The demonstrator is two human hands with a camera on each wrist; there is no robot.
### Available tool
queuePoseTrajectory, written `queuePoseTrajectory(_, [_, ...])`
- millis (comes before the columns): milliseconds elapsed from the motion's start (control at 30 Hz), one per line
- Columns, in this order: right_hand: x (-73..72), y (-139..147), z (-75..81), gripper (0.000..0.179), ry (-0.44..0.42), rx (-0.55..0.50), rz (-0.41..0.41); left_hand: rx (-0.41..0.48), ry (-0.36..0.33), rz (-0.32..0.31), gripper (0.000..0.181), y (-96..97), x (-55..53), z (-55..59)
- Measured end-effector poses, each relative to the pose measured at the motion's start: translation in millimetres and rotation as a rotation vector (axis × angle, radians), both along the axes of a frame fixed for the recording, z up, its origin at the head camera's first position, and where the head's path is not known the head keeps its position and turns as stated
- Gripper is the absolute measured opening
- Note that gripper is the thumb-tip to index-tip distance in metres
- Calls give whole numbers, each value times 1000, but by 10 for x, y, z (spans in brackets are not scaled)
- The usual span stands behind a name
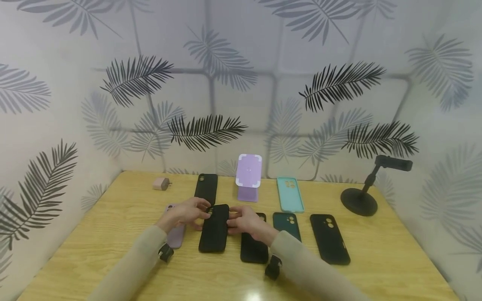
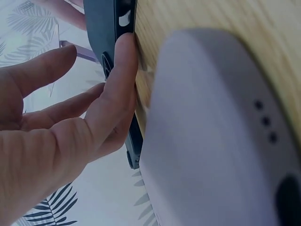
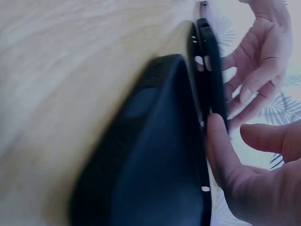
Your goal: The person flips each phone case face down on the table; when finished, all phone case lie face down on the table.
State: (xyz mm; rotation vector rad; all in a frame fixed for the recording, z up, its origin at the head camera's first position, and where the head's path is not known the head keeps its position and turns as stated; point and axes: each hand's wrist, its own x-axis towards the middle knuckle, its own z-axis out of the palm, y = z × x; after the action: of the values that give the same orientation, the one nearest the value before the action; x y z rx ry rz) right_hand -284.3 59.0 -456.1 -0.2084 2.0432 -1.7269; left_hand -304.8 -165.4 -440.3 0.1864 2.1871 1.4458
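Between the two hands a black phone case [image 1: 214,232] lies on the table, camera cutout at its far end. My left hand [image 1: 188,212] touches its far left edge; in the left wrist view the thumb of that hand [image 2: 61,117] meets the case's side [image 2: 101,28] while the other fingers are apart. From the right, my right hand [image 1: 248,221] has fingertips at the opposite edge, its thumb against the case in the right wrist view. Under the right wrist is another black case [image 1: 254,251], partly hidden. Beside the left wrist lies a lilac case [image 1: 175,237].
Behind the left hand lies a further black case [image 1: 206,188], with a pink charger plug [image 1: 161,184] to its left. A purple phone stand [image 1: 248,171] stands at the back. Rightward are a turquoise case [image 1: 290,198], dark teal case [image 1: 286,223], black case [image 1: 330,240] and black stand [image 1: 359,202].
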Motion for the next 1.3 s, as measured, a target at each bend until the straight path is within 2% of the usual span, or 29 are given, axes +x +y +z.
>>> queuePoseTrajectory(133, [14, 31, 68, 51, -19, 0, 49, -14, 7, 2, 50, -5, 21, 15])
queuePoseTrajectory(233, [11, 79, 92, 51, -25, -7, 70, -50, 39, -3, 49, -8, 25, 20])
queuePoseTrajectory(367, [-12, 180, 104, 47, -17, -27, 87, -118, 143, 12, 44, 24, 26, 41])
queuePoseTrajectory(467, [-31, 305, 110, 44, 6, -32, 91, -117, 203, 40, 40, 99, 33, 68])
queuePoseTrajectory(533, [-36, 413, 123, 42, 30, -18, 84, -81, 219, 34, 39, 170, 44, 77])
queuePoseTrajectory(700, [-3, 724, 165, 38, 88, 55, 29, 53, 185, -17, 42, 373, 94, 55])
queuePoseTrajectory(867, [81, 983, 148, 38, 116, 112, -13, 127, 130, -98, 46, 554, 164, 11])
queuePoseTrajectory(967, [116, 1076, 125, 39, 122, 121, -22, 138, 115, -132, 48, 639, 199, -11])
queuePoseTrajectory(1200, [162, 1138, 133, 39, 140, 151, -33, 121, 88, -134, 49, 786, 239, -27])
queuePoseTrajectory(1300, [180, 1129, 135, 40, 141, 177, -9, 110, 80, -135, 50, 825, 242, -18])
